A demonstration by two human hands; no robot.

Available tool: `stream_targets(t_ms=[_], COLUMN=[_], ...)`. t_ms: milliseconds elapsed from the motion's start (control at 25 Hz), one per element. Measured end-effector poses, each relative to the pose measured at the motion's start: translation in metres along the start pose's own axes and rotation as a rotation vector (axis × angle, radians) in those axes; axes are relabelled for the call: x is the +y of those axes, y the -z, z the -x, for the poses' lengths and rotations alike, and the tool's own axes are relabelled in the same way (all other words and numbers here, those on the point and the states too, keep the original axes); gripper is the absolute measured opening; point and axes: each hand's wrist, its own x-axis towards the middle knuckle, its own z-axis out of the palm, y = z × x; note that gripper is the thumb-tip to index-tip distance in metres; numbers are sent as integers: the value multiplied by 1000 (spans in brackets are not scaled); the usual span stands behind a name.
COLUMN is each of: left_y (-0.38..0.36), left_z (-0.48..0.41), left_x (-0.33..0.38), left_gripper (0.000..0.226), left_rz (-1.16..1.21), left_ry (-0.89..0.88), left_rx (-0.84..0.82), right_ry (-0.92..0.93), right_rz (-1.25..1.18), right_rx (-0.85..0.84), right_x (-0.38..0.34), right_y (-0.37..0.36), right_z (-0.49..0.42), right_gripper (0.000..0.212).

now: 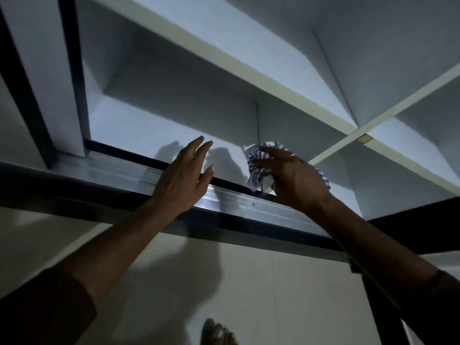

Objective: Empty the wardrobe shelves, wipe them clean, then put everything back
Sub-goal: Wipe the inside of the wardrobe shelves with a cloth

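The wardrobe shelf (pixel 154 128) lies bare; right hand (pixel 296 175) grips the striped cloth (pixel 258 170), left hand (pixel 184 175) spread flat. Restocking remains.

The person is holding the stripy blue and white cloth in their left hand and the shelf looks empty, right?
Not quite. The head view shows the stripy blue and white cloth in the right hand, not the left. The left hand is open and holds nothing. The shelf does look empty.
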Motion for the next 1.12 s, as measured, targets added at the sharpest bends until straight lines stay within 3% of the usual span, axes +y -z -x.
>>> stream_targets(t_ms=[120, 200, 280, 360, 480, 680, 760, 840, 1040, 1120], left_y=[-29, -41, -42, -39, -41, -48, -49, -51, -49, -51], left_z=[-22, -45, -67, -78, -71, -66, -66, -64, -66, -65], left_x=[-22, -37, -54, -73, -101, -109, -111, -111, -112, -113], left_gripper=[66, 68, 69, 70, 75, 81, 81, 81, 85, 85], left_rz=[-215, -381, -525, -650, -736, -658, -650, -675, -658, -647], left_ry=[33, 9, 16, 61, 112, 78, 69, 58, 68, 70], left_rx=[-191, -196, -178, -210, -195, -74, -65, -60, -68, -45], right_ry=[-68, -151, -331, -394, -283, -128, -219, -350, -431, -351], right_rz=[298, 540, 646, 672, 704, 641, 494, 385, 519, 606], right_rx=[60, 98, 34, -11, -51, -381, -348, -169, -191, -181], right_x=[28, 48, 63, 73, 75, 63, 70, 81, 86, 87], right_y=[7, 8, -11, -45, -88, -121, -99, -74, -79, -109], right_z=[-33, -54, -67, -68, -83, -95, -119, -141, -135, -135], right_gripper=[58, 47, 41, 48, 56, 51, 42, 37, 51, 55])
